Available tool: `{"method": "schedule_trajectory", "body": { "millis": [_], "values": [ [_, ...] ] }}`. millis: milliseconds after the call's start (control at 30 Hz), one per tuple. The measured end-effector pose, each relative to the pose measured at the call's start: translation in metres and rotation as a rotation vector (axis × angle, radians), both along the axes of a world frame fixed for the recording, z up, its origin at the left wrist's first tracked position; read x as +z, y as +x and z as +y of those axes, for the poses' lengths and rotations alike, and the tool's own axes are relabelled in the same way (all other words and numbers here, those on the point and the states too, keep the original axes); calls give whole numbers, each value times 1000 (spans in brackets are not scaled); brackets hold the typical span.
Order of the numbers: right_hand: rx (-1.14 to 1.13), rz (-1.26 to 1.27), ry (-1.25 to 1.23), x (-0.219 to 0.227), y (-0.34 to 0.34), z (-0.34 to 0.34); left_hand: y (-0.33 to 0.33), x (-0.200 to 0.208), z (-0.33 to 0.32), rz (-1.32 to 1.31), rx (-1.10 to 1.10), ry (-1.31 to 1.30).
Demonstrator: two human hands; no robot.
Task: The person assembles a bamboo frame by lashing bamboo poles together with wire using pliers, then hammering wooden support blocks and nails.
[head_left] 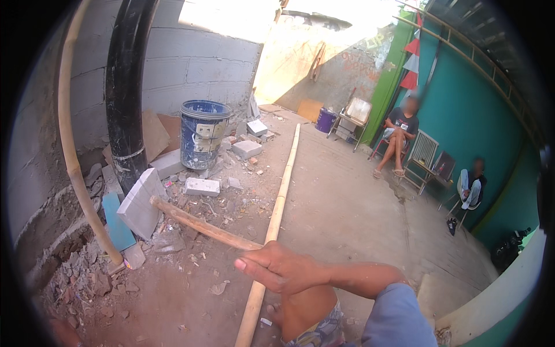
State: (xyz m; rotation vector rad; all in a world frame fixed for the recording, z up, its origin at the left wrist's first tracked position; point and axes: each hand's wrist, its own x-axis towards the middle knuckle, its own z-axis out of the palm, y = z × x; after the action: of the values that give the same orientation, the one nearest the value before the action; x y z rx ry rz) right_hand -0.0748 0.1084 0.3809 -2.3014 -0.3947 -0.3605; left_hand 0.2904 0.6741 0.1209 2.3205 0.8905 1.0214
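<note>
My right hand (280, 267) reaches in from the lower right, its fingers wrapped round the near end of a wooden stick (202, 224) that resembles a tool handle. The stick slants up and left, its far end in front of a pale grey block (143, 203). Under my hand a long bamboo pole (284, 194) runs lengthwise along the ground; whether the hand touches it is hidden. At the lower left rim is a dim, skin-toned patch (65, 332); whether it is my left hand or leg, I cannot make out.
A stained blue bucket (202, 139) stands among rubble and broken blocks (202, 187). On the left are a black pipe (128, 87) and an upright bamboo pole (72, 156). Two people (400, 130) sit on chairs along the green wall (462, 104). A purple bucket (325, 120) is farther back.
</note>
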Motion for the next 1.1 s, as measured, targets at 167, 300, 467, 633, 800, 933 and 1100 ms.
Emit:
{"method": "schedule_trajectory", "body": {
  "millis": [167,300,467,633,800,933,1100],
  "values": [
    [-46,28,-201,44,13,-29,-17,41,-1,139,169,633],
    [105,100,-306,42,45,-34,-181,223,-273,-564,-1127,344],
    [156,53,-119,21,56,-71,-227,260,-417,302,-1811,115],
    [26,-343,-157,-12,58,-121,-219,256,-464,70,-1785,404],
    [-17,-431,241,-47,54,-183,-213,237,-529,-197,-1922,235],
    [-89,-61,522,-29,32,-231,-231,234,-570,43,-1818,-51],
    [74,213,1011,-39,14,-271,-223,231,-611,200,-1866,-91]
  ]
}}
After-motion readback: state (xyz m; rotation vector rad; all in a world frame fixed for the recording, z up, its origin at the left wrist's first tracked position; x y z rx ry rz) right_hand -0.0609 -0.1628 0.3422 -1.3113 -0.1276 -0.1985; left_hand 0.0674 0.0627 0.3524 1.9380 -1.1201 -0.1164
